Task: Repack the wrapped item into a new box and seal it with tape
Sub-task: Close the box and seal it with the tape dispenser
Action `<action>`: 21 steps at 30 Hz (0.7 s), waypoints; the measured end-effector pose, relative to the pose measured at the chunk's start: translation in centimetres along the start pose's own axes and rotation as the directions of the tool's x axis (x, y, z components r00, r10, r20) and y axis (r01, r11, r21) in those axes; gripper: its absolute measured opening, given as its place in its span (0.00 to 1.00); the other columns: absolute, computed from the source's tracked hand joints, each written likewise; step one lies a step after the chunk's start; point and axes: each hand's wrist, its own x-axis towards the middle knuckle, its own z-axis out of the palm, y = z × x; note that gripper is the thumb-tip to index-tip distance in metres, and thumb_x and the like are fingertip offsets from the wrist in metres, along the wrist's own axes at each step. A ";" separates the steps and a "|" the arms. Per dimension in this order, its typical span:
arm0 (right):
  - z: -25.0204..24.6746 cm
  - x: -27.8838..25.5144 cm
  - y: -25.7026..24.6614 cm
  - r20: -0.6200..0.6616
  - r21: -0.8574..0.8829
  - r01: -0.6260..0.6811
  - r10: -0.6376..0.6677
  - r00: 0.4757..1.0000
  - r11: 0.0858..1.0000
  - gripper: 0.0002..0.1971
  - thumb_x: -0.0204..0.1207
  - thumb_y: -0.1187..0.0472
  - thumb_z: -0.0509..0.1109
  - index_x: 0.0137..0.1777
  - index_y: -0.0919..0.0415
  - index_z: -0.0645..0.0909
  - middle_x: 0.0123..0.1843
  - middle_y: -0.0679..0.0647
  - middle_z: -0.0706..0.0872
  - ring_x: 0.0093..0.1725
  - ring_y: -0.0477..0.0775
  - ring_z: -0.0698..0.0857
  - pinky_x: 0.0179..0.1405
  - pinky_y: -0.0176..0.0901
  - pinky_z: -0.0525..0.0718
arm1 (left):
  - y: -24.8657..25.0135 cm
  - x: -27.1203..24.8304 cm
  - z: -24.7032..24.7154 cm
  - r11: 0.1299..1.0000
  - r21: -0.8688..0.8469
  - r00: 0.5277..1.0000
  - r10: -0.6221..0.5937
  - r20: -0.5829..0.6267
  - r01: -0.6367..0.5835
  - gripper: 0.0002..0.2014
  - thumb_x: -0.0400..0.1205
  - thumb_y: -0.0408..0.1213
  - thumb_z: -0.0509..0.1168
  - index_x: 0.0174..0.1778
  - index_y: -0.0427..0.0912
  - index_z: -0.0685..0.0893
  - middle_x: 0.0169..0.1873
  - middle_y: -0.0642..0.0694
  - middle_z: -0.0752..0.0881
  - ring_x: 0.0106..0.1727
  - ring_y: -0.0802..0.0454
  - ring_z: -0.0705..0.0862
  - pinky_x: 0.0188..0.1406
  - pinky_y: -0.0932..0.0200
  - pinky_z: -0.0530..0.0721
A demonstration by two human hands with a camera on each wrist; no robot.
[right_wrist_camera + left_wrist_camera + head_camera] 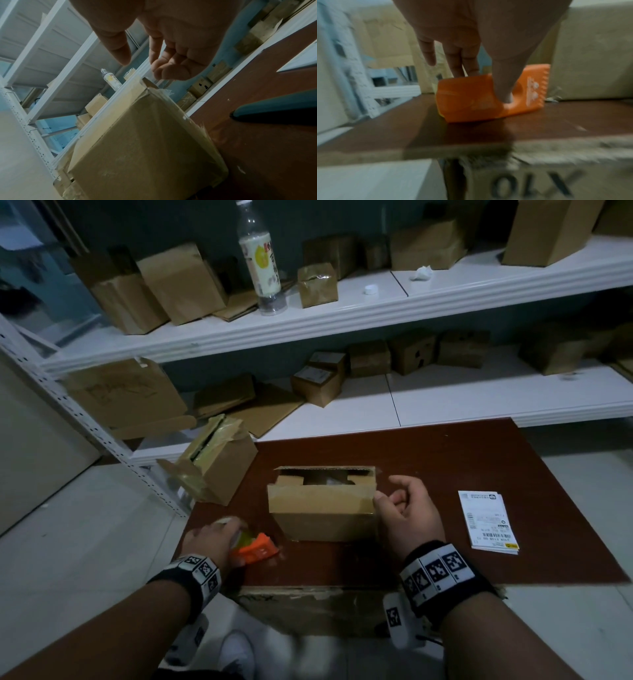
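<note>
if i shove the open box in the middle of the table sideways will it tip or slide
The open box would probably slide: it sits flat and looks wider than tall. The glossy brown table should offer little grip. It likely shifts easily; the right hand is only at its corner, while the left hand is on the orange tape dispenser.

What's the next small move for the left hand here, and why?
Probably lift the orange tape dispenser off the table and carry it to the box. The left hand already grips the dispenser, which sits on the table beside the box. The box top is not yet taped, with a gap showing at the back, and the right hand rests at the box's right top corner, seemingly steadying it.
</note>
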 end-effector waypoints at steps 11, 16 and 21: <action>0.7 -2.3 -1.4 -0.038 -0.012 0.161 -0.162 0.986 0.987 0.07 0.79 0.55 0.73 0.49 0.45 0.77 0.33 0.46 0.80 0.27 0.40 0.77 0.28 0.40 0.78 | 0.2 -3.8 0.4 0.625 -0.779 0.971 -0.150 -0.186 -0.052 0.33 0.75 0.40 0.79 0.73 0.51 0.72 0.49 0.51 0.84 0.51 0.48 0.86 0.59 0.43 0.85; 1.8 -4.3 -3.4 0.099 0.013 0.168 -0.169 0.981 0.986 0.03 0.79 0.56 0.72 0.48 0.50 0.80 0.33 0.48 0.79 0.32 0.47 0.78 0.34 0.47 0.80 | 0.2 -7.5 -1.2 0.418 -0.892 0.950 -0.171 -0.260 -0.169 0.34 0.75 0.39 0.79 0.75 0.48 0.73 0.45 0.47 0.85 0.47 0.51 0.87 0.54 0.49 0.86; 3.9 -7.4 -7.2 0.284 0.007 0.250 -0.241 0.928 0.968 0.13 0.75 0.45 0.74 0.58 0.40 0.79 0.36 0.45 0.84 0.36 0.45 0.83 0.40 0.47 0.85 | 1.6 -11.1 -4.2 0.156 -0.957 0.951 -0.152 -0.269 -0.245 0.32 0.75 0.33 0.78 0.75 0.47 0.74 0.47 0.44 0.90 0.45 0.53 0.90 0.43 0.58 0.87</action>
